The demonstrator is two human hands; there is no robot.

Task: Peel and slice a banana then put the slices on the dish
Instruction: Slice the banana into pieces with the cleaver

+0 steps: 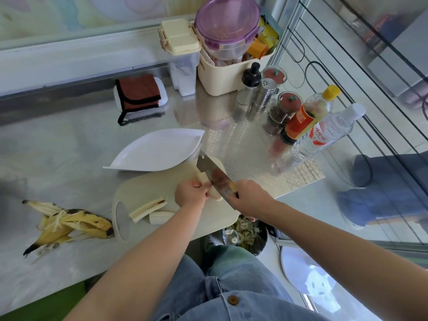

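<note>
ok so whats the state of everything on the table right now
banana: peeled, held on the board by the left hand, knife across it
pieces: cut lengths lying on the board
peel: off, on the table
dish: no slices
knife: gripped by the right hand

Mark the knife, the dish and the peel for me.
knife [214, 173]: head view, middle of the blade.
dish [157, 150]: head view, bare middle of its bowl.
peel [88, 220]: head view, yellow outer skin.
</note>
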